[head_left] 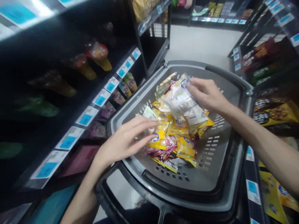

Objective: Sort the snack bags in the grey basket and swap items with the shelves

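A grey shopping basket (pixel 210 175) with slotted walls stands in front of me, holding a heap of small snack packets. My right hand (pixel 206 93) pinches the edge of a shiny white snack packet (pixel 178 98) with a blue logo, lifted over the far part of the heap and a little blurred. My left hand (pixel 128 138) reaches over the basket's left rim, thumb and fingers apart. Its fingertips are beside a yellow snack packet (pixel 160 140); whether they touch it is hard to see. Pink packets (pixel 169 147) lie at the near side of the heap.
A dark shelf with blue-and-white price labels (pixel 85 118) runs along the left, carrying cups with yellow contents (pixel 102 60). On the right, another shelf holds bagged snacks (pixel 277 112). Pale floor (pixel 198 42) shows beyond the basket.
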The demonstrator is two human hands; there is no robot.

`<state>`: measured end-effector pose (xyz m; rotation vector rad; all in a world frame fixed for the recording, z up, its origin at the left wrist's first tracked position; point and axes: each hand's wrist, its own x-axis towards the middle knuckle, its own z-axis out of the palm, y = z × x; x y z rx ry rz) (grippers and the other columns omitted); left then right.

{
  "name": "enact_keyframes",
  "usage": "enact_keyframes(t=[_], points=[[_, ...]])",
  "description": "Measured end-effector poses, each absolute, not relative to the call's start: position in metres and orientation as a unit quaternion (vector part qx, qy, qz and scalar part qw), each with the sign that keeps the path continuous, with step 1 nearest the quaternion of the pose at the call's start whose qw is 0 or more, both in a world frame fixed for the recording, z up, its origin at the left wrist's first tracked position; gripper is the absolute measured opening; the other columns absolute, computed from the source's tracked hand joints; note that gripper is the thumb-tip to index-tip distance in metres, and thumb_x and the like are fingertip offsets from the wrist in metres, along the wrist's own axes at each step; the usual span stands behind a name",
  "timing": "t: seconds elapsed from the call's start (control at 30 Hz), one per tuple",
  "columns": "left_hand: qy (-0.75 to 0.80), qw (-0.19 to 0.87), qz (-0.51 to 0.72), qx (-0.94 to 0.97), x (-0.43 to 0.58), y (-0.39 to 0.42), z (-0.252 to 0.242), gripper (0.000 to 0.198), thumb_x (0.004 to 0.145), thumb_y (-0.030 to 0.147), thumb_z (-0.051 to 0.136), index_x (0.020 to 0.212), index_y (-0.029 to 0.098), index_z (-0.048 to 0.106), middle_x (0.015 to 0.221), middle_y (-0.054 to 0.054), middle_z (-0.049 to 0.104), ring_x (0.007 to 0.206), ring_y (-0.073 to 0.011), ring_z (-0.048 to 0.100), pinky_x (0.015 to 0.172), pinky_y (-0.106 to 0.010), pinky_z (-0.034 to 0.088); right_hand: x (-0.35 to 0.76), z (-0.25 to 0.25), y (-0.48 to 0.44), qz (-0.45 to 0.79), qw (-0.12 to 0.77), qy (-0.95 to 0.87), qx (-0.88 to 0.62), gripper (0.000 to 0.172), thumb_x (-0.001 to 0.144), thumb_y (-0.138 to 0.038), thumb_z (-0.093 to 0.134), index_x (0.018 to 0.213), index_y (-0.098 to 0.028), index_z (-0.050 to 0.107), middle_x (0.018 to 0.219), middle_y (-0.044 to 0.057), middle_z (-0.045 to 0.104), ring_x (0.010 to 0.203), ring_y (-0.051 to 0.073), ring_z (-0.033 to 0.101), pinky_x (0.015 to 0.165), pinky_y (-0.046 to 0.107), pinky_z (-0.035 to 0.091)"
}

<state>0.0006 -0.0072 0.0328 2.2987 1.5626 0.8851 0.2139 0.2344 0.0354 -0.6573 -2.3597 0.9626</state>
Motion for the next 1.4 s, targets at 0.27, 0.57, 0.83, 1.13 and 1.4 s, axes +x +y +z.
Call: enact_keyframes(t=[0.27,0.57,0.83,1.13,1.4], points=[[0.505,0.058,0.353,0.786,-0.004,-0.007,0.029,0.035,0.087,0.009,0.081,0.12,0.017,0.072,0.11,-0.005,0.062,0.103,-0.0119,0.064,0.091,-0.022,0.055,0.21,0.039,0.205,0.672,0.078,-0.729,-0.106,0.043,0.1,-0.059,0.064,0.092,-0.017,0.068,0.068,-0.003,0.057,0.055,0.008,0.045,0.05,0.022,0.036],[0.506,0.002,0.388,0.77,-0.006,-0.005,0.027,0.026,0.086,0.0,0.075,0.107,0.017,0.074,0.099,-0.003,0.063,0.087,-0.0103,0.063,0.074,-0.021,0.055,0.21,0.032,0.201,0.736,0.102,-0.658,-0.121,0.036,0.095,-0.032,0.074,0.122,-0.025,0.051,0.074,-0.007,0.059,0.053,0.008,0.049,0.048,0.019,0.039],[0.526,0.0,0.377,0.762,-0.004,-0.009,0.027,0.011,0.092,0.008,0.072,0.1,0.015,0.069,0.092,-0.003,0.072,0.084,-0.0116,0.07,0.076,-0.02,0.056,0.215,0.048,0.211,0.806,0.013,-0.579,-0.121,0.036,0.089,-0.042,0.063,0.109,-0.013,0.071,0.107,0.014,0.077,0.092,0.027,0.074,0.077,0.039,0.06],[0.595,0.074,0.299,0.742,-0.002,-0.009,0.028,0.02,0.095,0.035,0.077,0.097,0.016,0.073,0.089,-0.003,0.079,0.073,-0.0151,0.076,0.065,-0.022,0.055,0.213,0.039,0.209,0.626,0.115,-0.76,-0.131,0.044,0.093,-0.053,0.074,0.07,-0.015,0.074,0.06,0.005,0.07,0.046,0.009,0.057,0.045,0.024,0.039],[0.617,0.209,0.341,0.678,-0.005,-0.008,0.033,0.031,0.088,0.045,0.082,0.095,0.015,0.079,0.089,-0.005,0.08,0.073,-0.0178,0.074,0.062,-0.024,0.055,0.215,0.047,0.207,0.566,0.085,-0.812,-0.114,0.063,0.095,-0.063,0.069,0.053,-0.017,0.06,0.044,-0.001,0.054,0.041,0.005,0.042,0.041,0.024,0.026]])
